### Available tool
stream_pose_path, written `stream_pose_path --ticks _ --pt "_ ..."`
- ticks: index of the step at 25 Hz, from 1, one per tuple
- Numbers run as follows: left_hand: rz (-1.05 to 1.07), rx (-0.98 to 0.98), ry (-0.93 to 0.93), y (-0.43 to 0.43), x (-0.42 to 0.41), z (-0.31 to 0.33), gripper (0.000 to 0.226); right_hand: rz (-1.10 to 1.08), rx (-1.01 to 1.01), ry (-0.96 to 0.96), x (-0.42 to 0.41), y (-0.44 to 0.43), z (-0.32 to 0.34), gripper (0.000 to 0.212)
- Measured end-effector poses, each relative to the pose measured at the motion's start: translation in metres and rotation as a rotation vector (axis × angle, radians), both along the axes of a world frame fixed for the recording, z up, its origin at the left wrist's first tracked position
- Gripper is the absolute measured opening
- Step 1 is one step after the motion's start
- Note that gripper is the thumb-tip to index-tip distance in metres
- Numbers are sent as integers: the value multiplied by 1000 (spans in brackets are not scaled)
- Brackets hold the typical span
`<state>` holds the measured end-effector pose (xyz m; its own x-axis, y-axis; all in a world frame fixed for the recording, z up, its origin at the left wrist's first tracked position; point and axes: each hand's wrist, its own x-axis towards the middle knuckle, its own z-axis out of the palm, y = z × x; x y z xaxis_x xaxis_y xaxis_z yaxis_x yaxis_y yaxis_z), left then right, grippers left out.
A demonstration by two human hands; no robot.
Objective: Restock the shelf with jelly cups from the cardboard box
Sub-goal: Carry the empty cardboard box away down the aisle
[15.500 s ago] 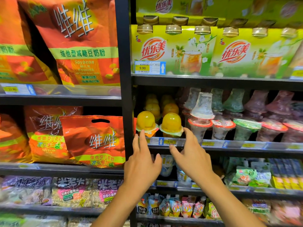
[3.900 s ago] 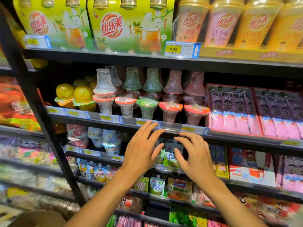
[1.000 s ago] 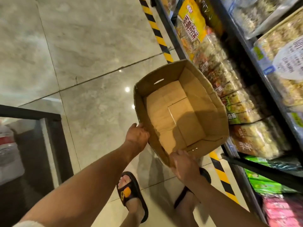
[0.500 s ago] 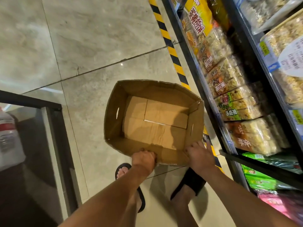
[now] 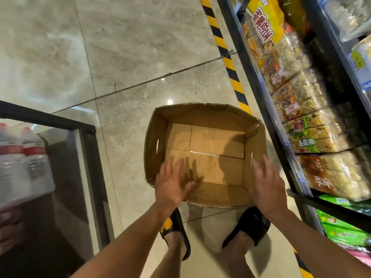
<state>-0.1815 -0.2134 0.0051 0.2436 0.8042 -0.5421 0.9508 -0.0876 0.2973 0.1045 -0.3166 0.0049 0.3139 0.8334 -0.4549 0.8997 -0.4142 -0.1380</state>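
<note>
An open brown cardboard box (image 5: 204, 117) stands on the tiled floor just ahead of my feet, and I see only its bare bottom flaps inside, no jelly cups. My left hand (image 5: 170, 182) hovers over the box's near left corner with fingers spread and holds nothing. My right hand (image 5: 266, 182) hovers over the near right wall, fingers straight, also with nothing in it. Neither hand grips the box. The jelly cup shelf is out of view.
A dark shelf unit (image 5: 267, 101) with bagged snacks (image 5: 297, 101) runs along the right, with yellow-black floor tape (image 5: 226, 57) along its foot. At the left stands a black-framed rack (image 5: 88, 157) with packs of water bottles (image 5: 20, 163). My feet are in black sandals (image 5: 176, 231).
Half a second ago both hands gripped the box's near rim. Now they have let go and lifted, fingers spread, and the box rests flat on the floor.
</note>
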Motion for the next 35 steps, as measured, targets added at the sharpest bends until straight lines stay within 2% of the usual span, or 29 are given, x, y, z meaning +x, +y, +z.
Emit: stream_pose_path --ticks 2,3,5,7,10,16,20,26,31,35 --pt "211 129 30 23 -27 -6 109 -189 62 68 3 6 -4 119" --pt "320 105 44 34 -40 -13 117 -285 72 137 5 8 -9 124" --pt "508 -56 -1 55 -60 -27 126 -474 79 330 11 15 -22 129" --pt "614 -258 -147 70 -69 -37 130 -617 44 467 14 23 -28 131" --pt "570 -337 -195 76 -69 -35 131 -639 -14 501 11 36 -30 131" --pt "310 -64 -45 69 -74 -1 116 -524 -61 365 15 62 9 138" --pt "245 72 34 72 -75 67 91 -385 -50 306 18 75 62 136" --pt "259 94 13 77 -84 201 93 -211 -62 225 18 87 170 123" --pt "274 156 15 70 -86 337 100 -248 -1 240 21 79 296 113" --pt "247 230 -19 64 -89 420 98 -322 107 275 17 65 384 97"
